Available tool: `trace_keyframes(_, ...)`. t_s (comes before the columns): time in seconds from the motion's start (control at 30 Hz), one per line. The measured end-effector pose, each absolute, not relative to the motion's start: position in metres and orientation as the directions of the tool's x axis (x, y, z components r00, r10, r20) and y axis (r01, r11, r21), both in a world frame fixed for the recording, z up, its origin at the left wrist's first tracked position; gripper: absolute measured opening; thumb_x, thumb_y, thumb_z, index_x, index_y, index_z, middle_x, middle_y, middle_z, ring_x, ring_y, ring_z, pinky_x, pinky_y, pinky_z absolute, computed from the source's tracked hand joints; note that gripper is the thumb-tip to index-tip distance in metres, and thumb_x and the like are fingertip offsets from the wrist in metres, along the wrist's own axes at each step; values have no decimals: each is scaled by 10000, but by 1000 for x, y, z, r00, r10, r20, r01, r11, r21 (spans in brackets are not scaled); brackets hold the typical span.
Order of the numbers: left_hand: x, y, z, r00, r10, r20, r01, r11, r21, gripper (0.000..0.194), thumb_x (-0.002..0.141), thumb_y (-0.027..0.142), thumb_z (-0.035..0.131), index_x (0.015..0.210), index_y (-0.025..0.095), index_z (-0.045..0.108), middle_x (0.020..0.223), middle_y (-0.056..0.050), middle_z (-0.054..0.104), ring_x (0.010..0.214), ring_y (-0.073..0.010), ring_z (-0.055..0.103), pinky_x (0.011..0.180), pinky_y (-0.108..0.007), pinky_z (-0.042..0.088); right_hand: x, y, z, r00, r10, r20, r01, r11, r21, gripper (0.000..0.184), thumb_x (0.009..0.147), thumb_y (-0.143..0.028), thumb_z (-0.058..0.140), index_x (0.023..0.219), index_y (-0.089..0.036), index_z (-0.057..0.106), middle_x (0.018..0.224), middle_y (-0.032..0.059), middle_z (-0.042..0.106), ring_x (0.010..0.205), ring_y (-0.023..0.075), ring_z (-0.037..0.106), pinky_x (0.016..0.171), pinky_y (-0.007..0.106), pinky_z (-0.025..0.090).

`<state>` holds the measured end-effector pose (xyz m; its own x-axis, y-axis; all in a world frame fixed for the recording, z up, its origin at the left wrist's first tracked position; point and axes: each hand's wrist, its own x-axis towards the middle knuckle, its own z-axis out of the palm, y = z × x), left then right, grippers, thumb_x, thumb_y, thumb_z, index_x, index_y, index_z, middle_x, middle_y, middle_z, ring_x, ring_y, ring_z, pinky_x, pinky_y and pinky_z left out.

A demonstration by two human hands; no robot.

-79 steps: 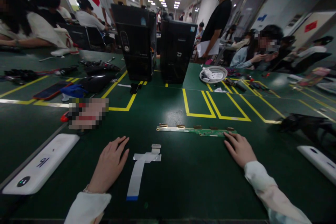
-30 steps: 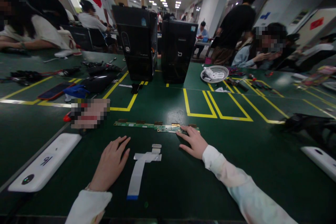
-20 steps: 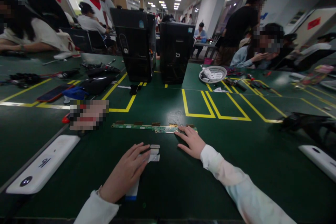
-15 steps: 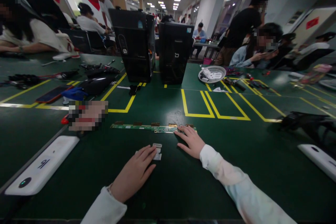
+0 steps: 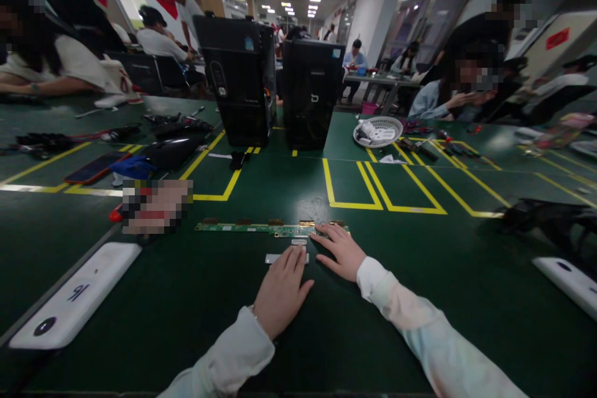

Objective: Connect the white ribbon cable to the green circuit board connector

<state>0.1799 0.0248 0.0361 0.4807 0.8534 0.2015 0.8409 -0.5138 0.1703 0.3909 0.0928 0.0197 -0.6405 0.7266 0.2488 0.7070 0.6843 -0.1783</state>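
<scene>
A long, narrow green circuit board [image 5: 247, 228] with brownish tabs along its far edge lies flat across the table. My right hand [image 5: 344, 252] rests palm down at its right end, fingertips on the board, fingers stretched and thumb apart. Just in front of the board, my left hand [image 5: 282, 289] lies flat over a small pale, silvery piece [image 5: 272, 258]. The fingers cover its middle, and its ends stick out on either side and beyond the fingertips. What kind of piece it is, I cannot make out. Both hands are open.
Two black computer towers [image 5: 313, 96] stand at the back. White devices [image 5: 77, 298] lie at both sides. A white basket [image 5: 379, 130] holds small parts. Yellow tape [image 5: 354, 205] marks the green table [image 5: 373, 348]. A blurred-out item [image 5: 158, 206] lies left. Other people sit and stand around.
My left hand has slid right and away from me, and the pale piece has moved with it, close to the board. My right hand has hardly moved. A person at the back right has shifted right.
</scene>
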Motion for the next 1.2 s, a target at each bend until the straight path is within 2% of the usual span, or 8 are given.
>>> trace_keyframes(0.13, 183, 26, 29, 462, 854, 240, 838, -509, 197, 503, 931, 387, 436, 1358, 122, 452, 1378, -169, 525, 1289, -297, 469, 1040, -483, 433, 391, 93, 20, -641, 726, 249, 706, 685, -179, 503, 918, -399, 492, 1379, -197, 477, 1423, 135, 447, 1334, 282, 358, 1099, 529, 299)
trace_keyframes(0.4, 184, 27, 24, 457, 856, 242, 840, -504, 199, 512, 939, 398, 411, 1361, 108, 449, 1407, -167, 501, 1323, -290, 432, 1060, -478, 415, 391, 92, 21, -640, 728, 246, 707, 683, -182, 508, 916, -404, 491, 1382, -203, 474, 1421, 140, 443, 1335, 281, 355, 1098, 532, 300)
trace_keyframes(1.0, 186, 23, 17, 446, 851, 277, 835, -507, 212, 567, 930, 420, 421, 1412, 123, 381, 1435, -176, 465, 1341, -306, 407, 1059, -498, 408, 391, 91, 22, -638, 728, 253, 706, 683, -185, 487, 912, -400, 499, 1359, -209, 499, 1413, 137, 450, 1321, 281, 374, 1084, 528, 317)
trace_keyframes(1.2, 187, 23, 19, 433, 868, 242, 849, -483, 215, 563, 931, 417, 425, 1393, 98, 404, 1435, -178, 467, 1348, -308, 396, 1069, -494, 402, 391, 90, 23, -637, 726, 260, 702, 685, -192, 481, 913, -400, 500, 1348, -197, 514, 1415, 142, 446, 1314, 291, 384, 1084, 529, 318)
